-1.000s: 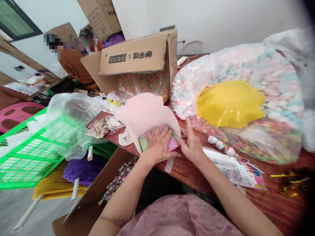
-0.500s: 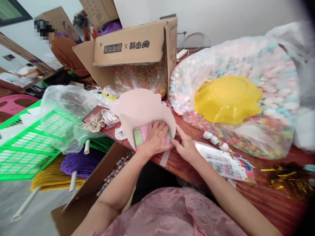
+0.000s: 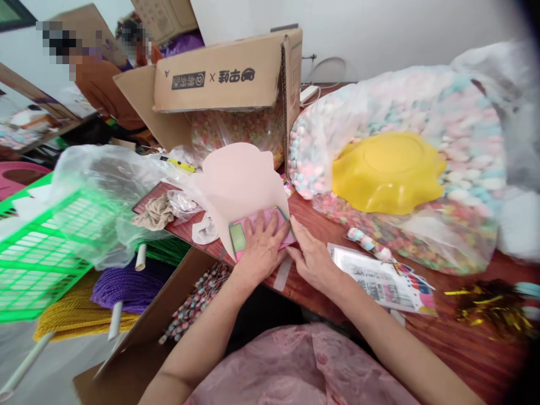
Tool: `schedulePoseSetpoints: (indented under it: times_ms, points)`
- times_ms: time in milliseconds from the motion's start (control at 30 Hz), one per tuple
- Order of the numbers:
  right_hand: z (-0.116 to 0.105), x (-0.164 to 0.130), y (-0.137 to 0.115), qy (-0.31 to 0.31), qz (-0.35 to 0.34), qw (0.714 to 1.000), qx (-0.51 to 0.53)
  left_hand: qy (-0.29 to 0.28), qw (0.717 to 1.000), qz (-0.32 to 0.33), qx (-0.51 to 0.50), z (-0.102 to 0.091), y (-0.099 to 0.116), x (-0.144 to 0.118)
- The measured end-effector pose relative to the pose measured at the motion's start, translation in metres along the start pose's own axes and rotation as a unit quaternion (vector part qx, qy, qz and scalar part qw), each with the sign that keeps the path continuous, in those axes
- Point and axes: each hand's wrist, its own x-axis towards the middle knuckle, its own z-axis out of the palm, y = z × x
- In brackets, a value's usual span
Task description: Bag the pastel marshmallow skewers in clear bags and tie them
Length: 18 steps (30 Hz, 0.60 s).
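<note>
My left hand point(image 3: 262, 247) lies flat on a small pink card with a green patch point(image 3: 238, 237) at the near edge of the wooden table point(image 3: 464, 332). A curled sheet of pale pink paper point(image 3: 240, 183) stands up just behind the card and arches over it. My right hand point(image 3: 311, 260) rests beside the left one, its fingers pinching the card's right corner under the edge of the sheet. A strip of clear tape point(image 3: 282, 274) lies on the table between my wrists.
A yellow wavy-rimmed bowl point(image 3: 388, 174) sits upside down on big bags of pastel candy point(image 3: 422, 112). An open cardboard box point(image 3: 228, 79) stands behind the sheet. Printed packet point(image 3: 383, 284) at right; green plastic basket point(image 3: 50, 247) and a lower carton of wrapped sweets point(image 3: 194, 306) at left. People sit at far left.
The pink sheet has curled up further and uncovered more of the card. Both hands have shifted slightly toward me and left on the card. The view has tipped a little.
</note>
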Motion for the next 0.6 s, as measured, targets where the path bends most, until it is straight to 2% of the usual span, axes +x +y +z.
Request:
schedulePoseSetpoints:
  times_ms: [100,167,233,300,400,467,533,600]
  points:
    - [-0.024,-0.012,-0.004,0.020,-0.032,0.999,-0.039,0.010,1.000,0.016,-0.014,-0.001,0.003,0.004]
    - [-0.049,-0.026,-0.001,0.075,-0.034,0.992,-0.096,0.017,0.999,0.026,-0.025,-0.002,0.004,0.004]
    - [-0.079,-0.044,0.007,0.145,-0.004,0.973,-0.181,0.019,0.999,0.032,-0.028,-0.002,0.005,0.005]
    - [-0.107,-0.063,0.019,0.175,0.047,0.945,-0.272,0.019,0.999,0.034,-0.021,-0.003,0.009,0.007]
    - [-0.136,-0.086,0.041,0.125,0.131,0.900,-0.396,0.025,0.999,0.036,0.000,-0.005,0.017,0.010]
    - [-0.143,-0.093,0.056,0.066,0.165,0.878,-0.445,0.035,0.999,0.036,0.014,-0.006,0.020,0.010]
    - [-0.140,-0.094,0.071,0.020,0.167,0.877,-0.451,0.048,0.997,0.051,0.016,-0.006,0.019,0.007]
    - [-0.134,-0.092,0.082,0.030,0.155,0.896,-0.414,0.070,0.994,0.079,0.006,-0.004,0.015,0.001]
